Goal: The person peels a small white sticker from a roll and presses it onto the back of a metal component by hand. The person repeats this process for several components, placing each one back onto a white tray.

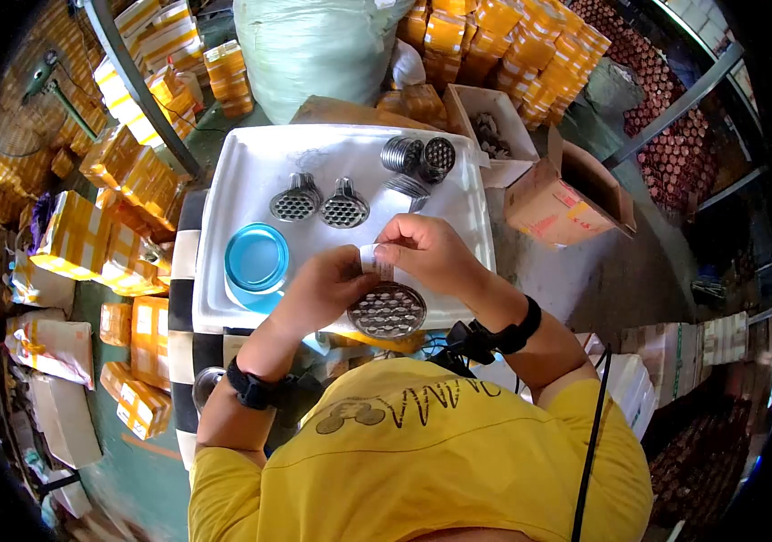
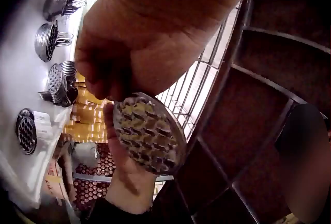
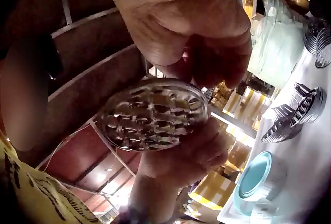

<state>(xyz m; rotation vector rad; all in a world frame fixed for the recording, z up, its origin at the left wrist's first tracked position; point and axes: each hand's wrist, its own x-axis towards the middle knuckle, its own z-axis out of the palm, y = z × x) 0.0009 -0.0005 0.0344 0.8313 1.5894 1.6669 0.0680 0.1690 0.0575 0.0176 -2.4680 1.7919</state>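
In the head view, my left hand [image 1: 318, 287] grips the narrow upper end of an oval metal grater [image 1: 388, 312] with rows of raised slots. A small white label [image 1: 375, 260] stands up at that end, pinched by the thumb and finger of my right hand [image 1: 431, 255]. Both wrist views show the grater's toothed face below the curled fingers; the label is hidden there. More graters stand in nested stacks on the white tray: two stacks [image 1: 344, 203] at the middle and several others [image 1: 404, 155] toward the back right.
A round light-blue and white tub-like thing [image 1: 257, 257] stands at the left of the white tray [image 1: 350, 137]. An open cardboard box [image 1: 553, 208] lies right of it. Behind are a large pale-green sack [image 1: 309, 54] and taped yellow cartons [image 1: 530, 45]; more cartons [image 1: 147, 343] line the left.
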